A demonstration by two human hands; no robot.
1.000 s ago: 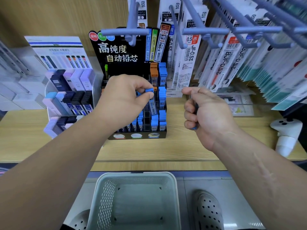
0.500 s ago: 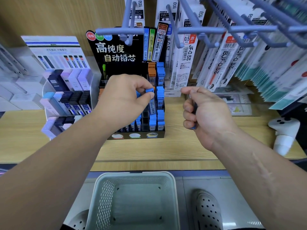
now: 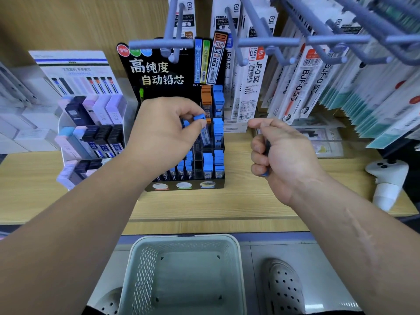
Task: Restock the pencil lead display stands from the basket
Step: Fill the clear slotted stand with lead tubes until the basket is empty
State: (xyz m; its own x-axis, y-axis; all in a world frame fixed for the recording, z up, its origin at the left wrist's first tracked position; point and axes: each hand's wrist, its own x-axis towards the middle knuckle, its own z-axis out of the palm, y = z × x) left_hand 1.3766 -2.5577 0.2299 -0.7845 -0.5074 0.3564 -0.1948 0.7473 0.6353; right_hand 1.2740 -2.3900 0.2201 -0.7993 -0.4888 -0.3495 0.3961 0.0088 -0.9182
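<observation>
now my left hand [image 3: 163,133] pinches a blue lead case [image 3: 200,117] at the black stand [image 3: 171,187], and my right hand [image 3: 287,155], apart, grips more cases [image 3: 265,174].

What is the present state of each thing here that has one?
left hand: pinches the blue-capped lead case
blue-capped lead case: tilted, over the black stand
right hand: grips a dark item, blue-ended
black stand: some slots empty
basket: nothing visible inside

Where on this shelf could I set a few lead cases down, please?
Bare wood runs along the front of the shelf, before the black display stand. A wider patch lies between that stand and the white controller, under the right hand. Crowded: under the hanging refill packs, around the pastel stand.
</observation>
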